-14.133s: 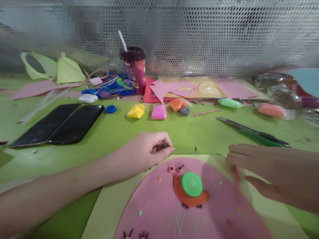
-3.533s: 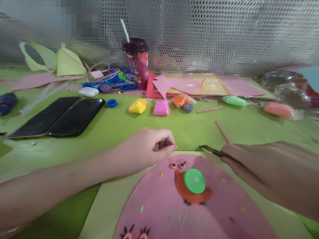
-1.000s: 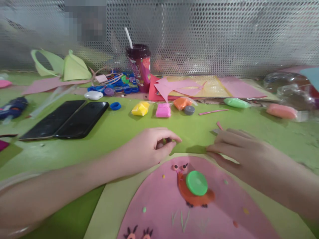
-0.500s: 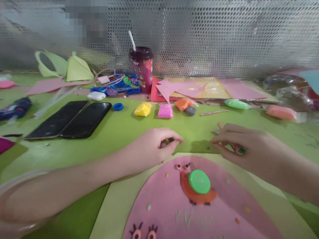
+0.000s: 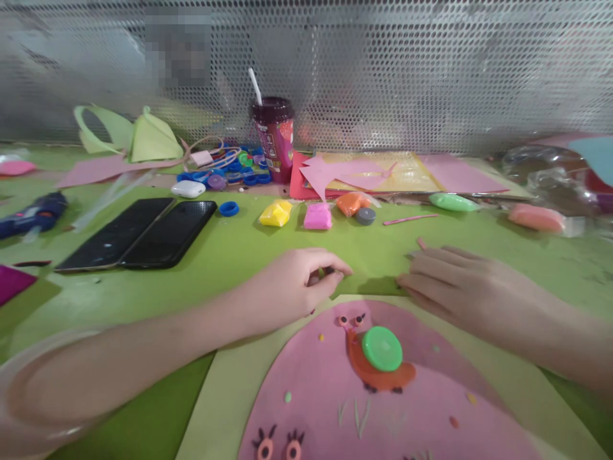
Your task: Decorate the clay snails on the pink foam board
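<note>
My left hand [image 5: 313,278] rests just above the top edge of a pink paper shape [image 5: 306,383], thumb and fingers curled together around a small dark bit that I cannot make out. Palm down on the green table, my right hand [image 5: 454,281] has its fingers stretched forward and side by side. Its fingertips touch the table beside a tiny dark speck; its underside is hidden. Between and below the hands, an orange clay snail [image 5: 407,377] with a green disc [image 5: 382,349] as its shell lies on the pink paper. Clay eyes with dark lashes [image 5: 265,448] show lower left.
Yellow clay [image 5: 275,213], pink clay [image 5: 318,216], orange clay [image 5: 351,204] and a grey disc [image 5: 366,216] line the table beyond. Two phones [image 5: 170,235] lie left. A lidded cup [image 5: 274,140] stands before a perforated metal panel [image 5: 364,76]. A thin pink strip [image 5: 410,220] lies right.
My right hand has turned palm down and shifted slightly left, its fingers flattening from a loose pinch. My left hand has stayed nearly still. The view has shifted slightly.
</note>
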Motion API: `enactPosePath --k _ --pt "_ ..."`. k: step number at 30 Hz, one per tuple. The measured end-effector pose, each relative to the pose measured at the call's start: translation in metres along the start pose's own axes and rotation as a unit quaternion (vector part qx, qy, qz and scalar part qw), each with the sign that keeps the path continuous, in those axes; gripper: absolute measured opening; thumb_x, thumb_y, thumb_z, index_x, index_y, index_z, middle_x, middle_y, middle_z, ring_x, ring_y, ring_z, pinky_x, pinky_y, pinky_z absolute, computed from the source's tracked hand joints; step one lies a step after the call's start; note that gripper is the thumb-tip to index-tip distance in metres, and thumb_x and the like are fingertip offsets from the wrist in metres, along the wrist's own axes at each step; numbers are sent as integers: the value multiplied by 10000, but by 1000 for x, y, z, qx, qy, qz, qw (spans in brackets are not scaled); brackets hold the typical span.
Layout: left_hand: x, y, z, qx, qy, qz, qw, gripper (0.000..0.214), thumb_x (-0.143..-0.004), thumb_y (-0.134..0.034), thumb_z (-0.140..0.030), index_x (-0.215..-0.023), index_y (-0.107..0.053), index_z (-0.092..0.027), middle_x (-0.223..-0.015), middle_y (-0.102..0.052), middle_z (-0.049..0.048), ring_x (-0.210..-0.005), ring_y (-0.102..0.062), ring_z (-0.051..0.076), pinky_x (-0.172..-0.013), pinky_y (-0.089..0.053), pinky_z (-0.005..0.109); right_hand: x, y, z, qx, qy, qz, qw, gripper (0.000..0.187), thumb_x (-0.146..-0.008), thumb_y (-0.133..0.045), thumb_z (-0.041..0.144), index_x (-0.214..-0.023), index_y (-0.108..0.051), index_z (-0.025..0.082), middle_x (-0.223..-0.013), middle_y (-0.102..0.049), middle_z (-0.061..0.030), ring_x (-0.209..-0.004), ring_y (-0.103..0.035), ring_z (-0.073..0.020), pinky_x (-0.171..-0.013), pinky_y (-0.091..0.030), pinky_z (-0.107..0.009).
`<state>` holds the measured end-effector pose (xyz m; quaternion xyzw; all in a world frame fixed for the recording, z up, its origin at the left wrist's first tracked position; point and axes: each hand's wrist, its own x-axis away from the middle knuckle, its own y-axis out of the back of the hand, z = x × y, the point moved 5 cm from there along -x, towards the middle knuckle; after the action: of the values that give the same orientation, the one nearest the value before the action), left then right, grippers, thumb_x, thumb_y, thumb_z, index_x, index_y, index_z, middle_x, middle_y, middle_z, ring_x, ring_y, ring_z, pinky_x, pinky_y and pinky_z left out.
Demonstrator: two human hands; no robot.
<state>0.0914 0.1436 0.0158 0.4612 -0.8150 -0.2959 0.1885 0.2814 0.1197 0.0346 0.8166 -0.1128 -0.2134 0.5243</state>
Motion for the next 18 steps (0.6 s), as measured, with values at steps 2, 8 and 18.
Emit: enactPosePath --k 2,8,18 --pt "0 0 0 5 -4 0 1000 258 -895 -460 -277 -1034 -662 -196 -769 -640 -11 -536 -489 88 -508 -381 207 -1 2 1 -11 -8 -17 1000 340 -983 -300 189 -871 -619 153 -815 -597 -59 -773 -571 -205 -797 -415 -372" --pt "0 0 -3 -1 -27 -7 1000 240 -896 -470 -266 -1019 -666 -200 -801 -645 -10 -544 -495 81 -513 -384 199 -7 12 2 -45 -47 -44 997 321 -985 -312 206 -862 -607 174 -826 -594 -43 -787 -590 -182 -710 -426 -322" --pt "-1 0 -3 1 -39 -17 999 226 -886 -479 -231 -1004 -669 -199 -874 -673 -5 -600 -538 89 -544 -399 205 -2 1 2 5 17 17 1000 337 -967 -303 142 -858 -621 157 -778 -583 -48 -727 -536 -205 -744 -406 -389"
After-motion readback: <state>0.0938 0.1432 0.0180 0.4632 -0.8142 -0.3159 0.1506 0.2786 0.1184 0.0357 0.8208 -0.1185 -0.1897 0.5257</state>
